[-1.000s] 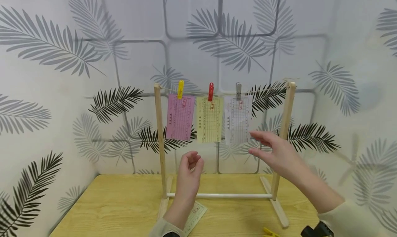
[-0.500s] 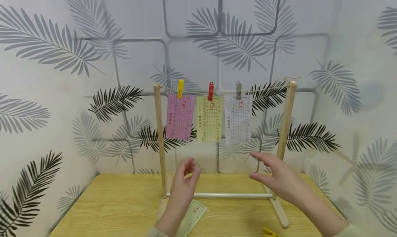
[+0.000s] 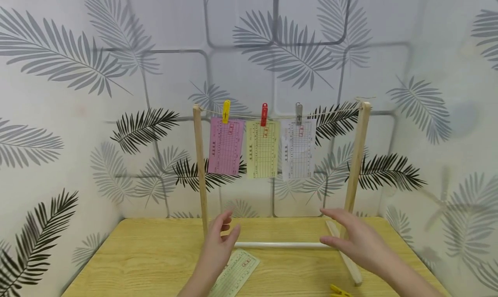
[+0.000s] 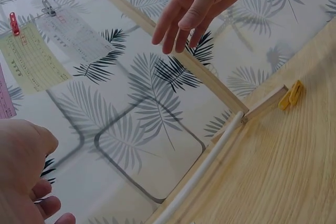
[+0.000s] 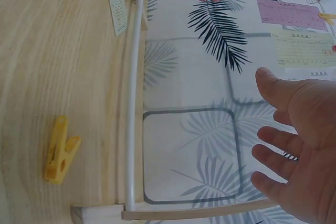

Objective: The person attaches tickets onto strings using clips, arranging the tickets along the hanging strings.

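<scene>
A: Item one, the green slip (image 3: 235, 276); where does it lie?

B: Flat on the counter (image 3: 136, 258), just beside the left foot of the wooden rack (image 3: 200, 171); the left hand (image 3: 215, 249) hovers over its upper end; whether skin meets paper, I cannot tell.

A: Grip of that hand?

B: Loose and narrow, fingers softly curled, thumb raised; nothing held.

A: Item two, the right hand (image 3: 355, 241)?

B: Above the counter in front of the rack's right post; grip wide, fingers straight and spread, palm down; nothing held; the right wrist view shows the same open palm (image 5: 302, 145).

A: Nearest loose piece?

B: A yellow clothespin (image 3: 339, 291) lying on the counter by the rack's right foot, apart from the right hand; seen also at the right wrist (image 5: 59, 149) and left wrist (image 4: 291, 95).

A: The rack itself?

B: Two upright posts, a white crossbar (image 3: 284, 245) low between them, a string across the top.

A: Hung stock?

B: Three slips side by side; pink slip (image 3: 225, 146) under a yellow peg (image 3: 226, 111); yellow slip (image 3: 262, 149) under a red peg (image 3: 264, 114); white slip (image 3: 298, 148) under a grey peg (image 3: 298, 113).

A: Surround?

B: Leaf-patterned wall (image 3: 78, 72) behind and to both sides.
</scene>
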The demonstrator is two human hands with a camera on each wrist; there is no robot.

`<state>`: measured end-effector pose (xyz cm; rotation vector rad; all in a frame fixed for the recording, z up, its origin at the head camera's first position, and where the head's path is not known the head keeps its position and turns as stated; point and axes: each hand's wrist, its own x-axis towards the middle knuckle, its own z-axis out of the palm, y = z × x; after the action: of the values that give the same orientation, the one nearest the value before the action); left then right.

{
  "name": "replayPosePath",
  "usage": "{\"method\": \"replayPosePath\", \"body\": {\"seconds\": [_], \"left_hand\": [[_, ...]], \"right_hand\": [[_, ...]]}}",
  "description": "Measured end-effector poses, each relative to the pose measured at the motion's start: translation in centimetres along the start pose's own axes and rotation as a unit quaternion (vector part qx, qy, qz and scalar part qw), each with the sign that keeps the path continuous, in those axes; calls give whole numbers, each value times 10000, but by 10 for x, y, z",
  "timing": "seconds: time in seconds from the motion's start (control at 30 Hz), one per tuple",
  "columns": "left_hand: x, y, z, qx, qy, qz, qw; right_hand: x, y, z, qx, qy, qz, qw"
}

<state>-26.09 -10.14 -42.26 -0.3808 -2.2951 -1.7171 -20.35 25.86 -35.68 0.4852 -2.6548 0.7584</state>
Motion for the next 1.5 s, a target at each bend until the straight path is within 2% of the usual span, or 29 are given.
{"method": "replayPosePath", "body": {"seconds": [0.2, 0.4, 0.57, 0.73, 0.83, 1.0, 1.17, 1.37, 1.5], "left_hand": [[-4, -15, -6, 544, -313, -36, 9980], [-5, -25, -9, 978, -535, 145, 9937], [-7, -31, -10, 1474, -690, 213, 9864], [-10, -33, -11, 1999, -682, 362, 9768], [-11, -33, -10, 2155, -671, 349, 9736], [-13, -35, -9, 2374, -680, 250, 9687], [-15, -40, -9, 2641, -707, 386, 9611], [-18, -45, -9, 2668, -843, 218, 9598], [-18, -49, -9, 2819, -846, 240, 9554]], "right_hand": [[-11, 10, 7, -68, -183, 131, 9997], [-20, 23, 11, -79, -423, 321, 9986], [-28, 32, 17, -13, -726, 586, 9956], [-34, 38, 23, -12, -855, 743, 9936], [-38, 42, 26, -53, -886, 902, 9920], [-43, 48, 31, -22, -887, 933, 9917], [-48, 52, 34, 143, -954, 883, 9914], [-52, 56, 37, 338, -1098, 819, 9900], [-53, 58, 39, 441, -1251, 947, 9866]]}}
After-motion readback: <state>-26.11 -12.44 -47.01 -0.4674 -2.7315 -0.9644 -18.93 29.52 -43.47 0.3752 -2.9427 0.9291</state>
